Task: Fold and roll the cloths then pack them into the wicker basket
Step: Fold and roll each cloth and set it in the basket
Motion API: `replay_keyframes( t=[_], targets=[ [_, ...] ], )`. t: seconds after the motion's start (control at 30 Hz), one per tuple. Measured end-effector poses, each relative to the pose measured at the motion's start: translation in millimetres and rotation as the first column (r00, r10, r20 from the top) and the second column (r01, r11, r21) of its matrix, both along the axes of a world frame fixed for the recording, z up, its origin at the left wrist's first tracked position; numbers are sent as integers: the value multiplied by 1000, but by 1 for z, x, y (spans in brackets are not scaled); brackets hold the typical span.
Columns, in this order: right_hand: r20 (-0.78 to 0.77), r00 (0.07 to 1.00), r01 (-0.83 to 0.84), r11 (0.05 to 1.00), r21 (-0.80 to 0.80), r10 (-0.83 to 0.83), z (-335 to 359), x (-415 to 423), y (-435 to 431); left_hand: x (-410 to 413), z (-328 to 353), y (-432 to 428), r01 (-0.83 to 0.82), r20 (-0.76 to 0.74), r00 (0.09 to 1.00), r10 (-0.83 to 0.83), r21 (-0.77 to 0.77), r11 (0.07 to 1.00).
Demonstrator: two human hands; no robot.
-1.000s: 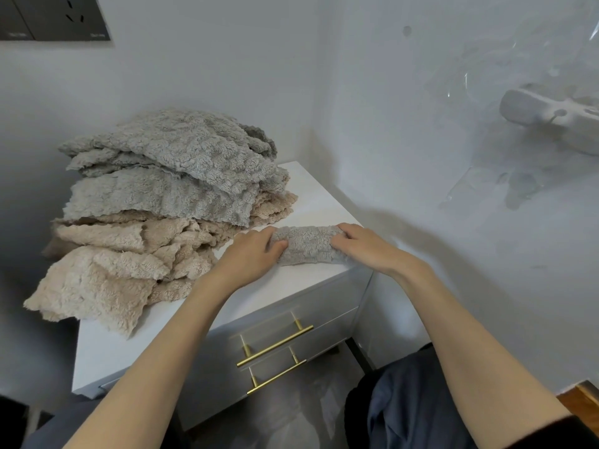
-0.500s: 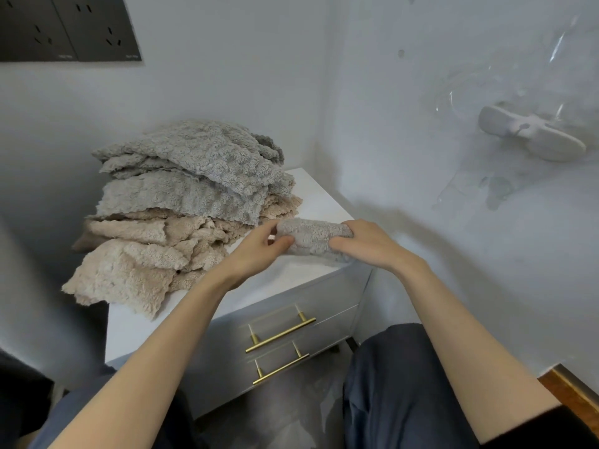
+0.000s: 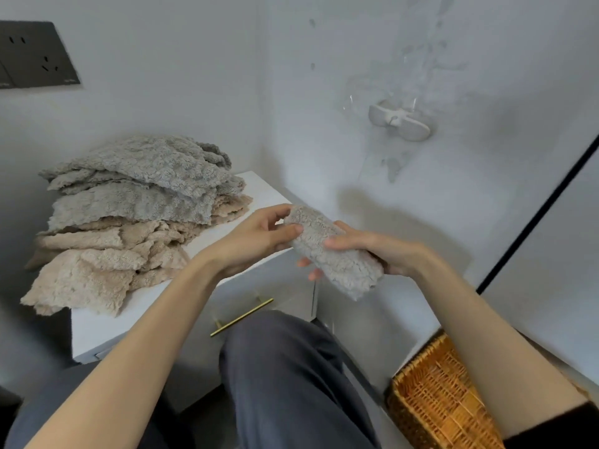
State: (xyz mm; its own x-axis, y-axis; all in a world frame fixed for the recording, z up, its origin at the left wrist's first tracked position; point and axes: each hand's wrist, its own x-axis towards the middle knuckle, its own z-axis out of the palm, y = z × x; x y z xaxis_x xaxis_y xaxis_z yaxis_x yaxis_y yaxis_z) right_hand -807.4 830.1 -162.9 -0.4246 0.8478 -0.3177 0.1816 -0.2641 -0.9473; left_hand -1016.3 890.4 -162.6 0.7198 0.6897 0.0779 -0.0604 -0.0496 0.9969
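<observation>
Head view. Both hands are up in the middle of the frame with one rolled grey cloth between them. The roll is off the desk, in the air just past its right front corner and above the person's knee in grey trousers. It slants from upper left down to lower right.

The left hand pinches the upper-left end, thumb on the near side and fingers curled over the far side. The right hand wraps the middle of the roll, thumb across the top and fingers underneath. Two of its fingertips poke out below the roll.

The pile of unfolded cloths sits on the desk at centre left, grey ones on top and beige ones below, with the lowest beige one hanging over the left edge. A brass drawer handle shows on the desk front, just left of the knee.

The wicker basket is on the floor at lower right, well below the roll and partly hidden by the right forearm.

A dark socket panel is on the wall at upper left, and a white wall fitting at upper right.
</observation>
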Motion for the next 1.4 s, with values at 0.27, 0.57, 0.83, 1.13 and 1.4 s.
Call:
replay_keyframes(
  t=[0.27, 0.57, 0.83, 1.13, 1.4],
  targets=[
    [-206, 962, 163, 982, -97, -180, -54, 54, -81, 59, -21, -41, 193, -159, 967, -200, -61, 979],
    [21, 912, 409, 902, -136, -410, -130, 102, -154, 139, -100, -99, 86, -310, 934, -177, -288, 954],
    [197, 940, 324, 906, -272, -277, -189, 146, -215, 195, -176, -142, 93, -354, 901, -251, -407, 909],
    [217, 752, 659, 697, -283, -622, -271, 181, -240, 232, -231, -155, 24, -342, 921, -186, -426, 904],
    [205, 186, 863, 60, -502, -961, -363, 198, -196, 200, -242, -137, -7, -405, 902, -148, -358, 934]
  ],
)
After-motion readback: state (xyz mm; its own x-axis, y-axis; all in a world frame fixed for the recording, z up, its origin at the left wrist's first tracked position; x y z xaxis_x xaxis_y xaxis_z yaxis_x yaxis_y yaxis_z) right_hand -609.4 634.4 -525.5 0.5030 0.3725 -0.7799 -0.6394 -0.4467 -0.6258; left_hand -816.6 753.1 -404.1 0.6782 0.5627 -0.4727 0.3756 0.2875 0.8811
